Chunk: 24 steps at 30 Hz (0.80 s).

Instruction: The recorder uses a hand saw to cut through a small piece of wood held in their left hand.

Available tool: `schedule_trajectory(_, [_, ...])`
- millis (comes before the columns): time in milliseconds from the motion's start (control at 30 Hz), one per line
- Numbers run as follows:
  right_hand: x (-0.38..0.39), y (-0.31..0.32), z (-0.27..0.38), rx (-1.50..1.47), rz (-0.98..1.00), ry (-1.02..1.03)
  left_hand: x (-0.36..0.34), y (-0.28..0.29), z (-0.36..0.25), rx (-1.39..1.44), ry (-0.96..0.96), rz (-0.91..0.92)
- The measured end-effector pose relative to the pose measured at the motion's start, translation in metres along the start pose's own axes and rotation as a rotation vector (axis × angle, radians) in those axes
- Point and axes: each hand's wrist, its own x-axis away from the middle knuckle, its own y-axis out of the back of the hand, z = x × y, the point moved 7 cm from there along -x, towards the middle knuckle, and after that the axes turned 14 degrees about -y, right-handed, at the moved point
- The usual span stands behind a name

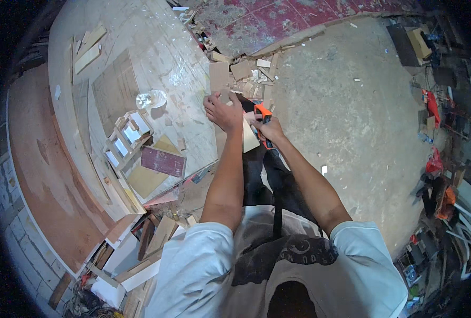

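Observation:
My left hand (224, 112) is closed at the table's right edge, fingers curled over a narrow brown board (219, 76). What lies between its fingertips is too small to make out. My right hand (270, 130) grips an orange-and-black hand tool (262, 111) over my lap; its exact kind is unclear because the fingers cover part of it. Just left of that hand, a pale wooden piece (250, 137) lies slanted against my dark trousers, between my two hands.
The worktable (185, 42) bears a clear container (152, 99), a slotted wooden frame (127, 135) and a dark red block (163, 161) on a thin yellowish sheet. Wood offcuts (242, 70) are heaped beyond my hands. Concrete floor (331, 106) lies to the right, with clutter along its far side.

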Motion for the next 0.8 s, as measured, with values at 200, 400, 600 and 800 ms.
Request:
schedule_trajectory(200, [0.028, 0.006, 0.016, 0.074, -0.252, 0.247, 0.004, 0.019, 0.03, 0.369, -0.092, -0.004])
schedule_trajectory(400, [0.034, 0.017, 0.031, -0.054, -0.228, 0.375, 0.022, 0.025, 0.091, 0.403, -0.032, -0.027])
schedule_trajectory(600, [0.077, 0.027, 0.054, -0.132, -0.136, 0.395, 0.018, 0.039, 0.079, 0.387, -0.034, 0.025])
schedule_trajectory(800, [0.138, 0.032, 0.074, -0.129, -0.12, 0.498, 0.002, 0.09, 0.017, 0.498, -0.325, 0.072])
